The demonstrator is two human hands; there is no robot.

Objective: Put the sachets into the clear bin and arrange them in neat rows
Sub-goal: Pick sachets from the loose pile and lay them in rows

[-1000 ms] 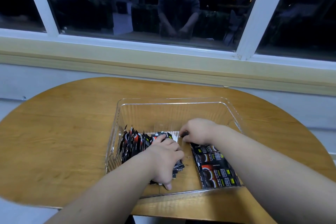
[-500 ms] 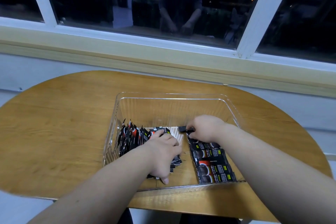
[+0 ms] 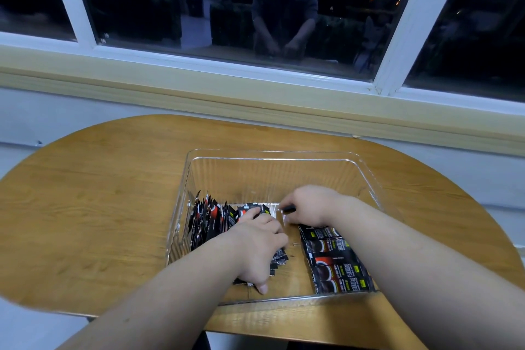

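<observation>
A clear plastic bin [image 3: 272, 155] stands on the oval wooden table. Inside at the left, several black-and-red sachets [image 3: 208, 220] stand on edge in a packed bunch. My left hand [image 3: 260, 247] lies over the right part of that bunch, fingers curled around several sachets. At the bin's right, a flat row of sachets [image 3: 333, 261] runs from near to far. My right hand [image 3: 308, 204] is at the far end of that row and pinches one dark sachet [image 3: 289, 209] by its end.
The wooden table [image 3: 91, 207] reaches left and right of the bin. Behind it runs a cream window sill [image 3: 255, 99] with a dark window above, where a person's reflection shows. The table's near edge lies just below the bin.
My right hand has shifted slightly left with the pinched sachet at the far end of the flat row. The left hand keeps its place on the bunch. The camera moved a little.
</observation>
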